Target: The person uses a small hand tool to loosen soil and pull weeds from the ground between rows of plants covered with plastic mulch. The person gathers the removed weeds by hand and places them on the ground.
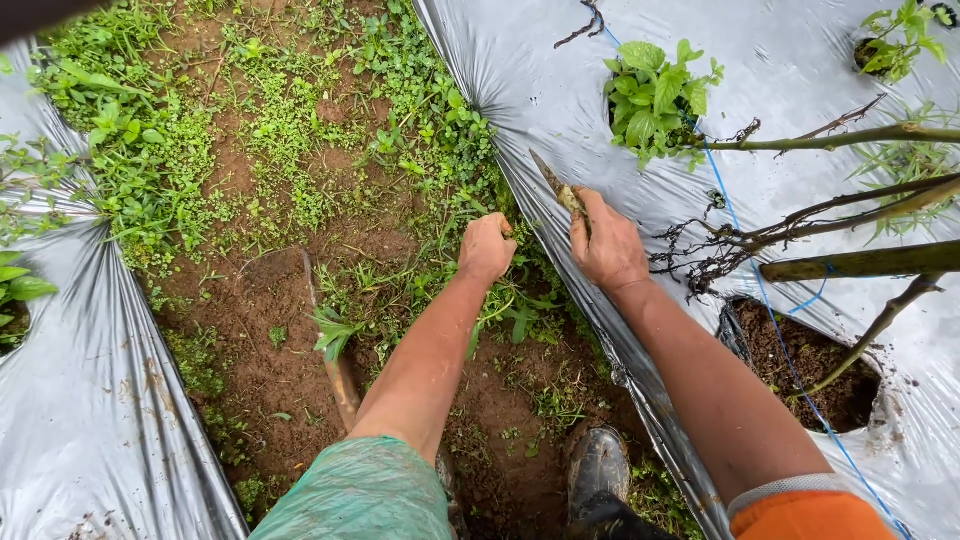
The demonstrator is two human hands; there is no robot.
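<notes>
Where the head view looks down on a soil furrow between two beds under silver plastic mulch [560, 110], the left hand [487, 248] has its fingers curled tight around a clump of weeds [470, 215] at the sheet's edge. The right hand [607, 243] is closed on a muddy pointed hand tool [561, 187]. Judged from this, pulling low at the stems would lift roots cleanly without tearing the sheet. Grass hides the weed's roots, and the tool's handle is buried in the palm. A boot [598, 465] stands below.
</notes>
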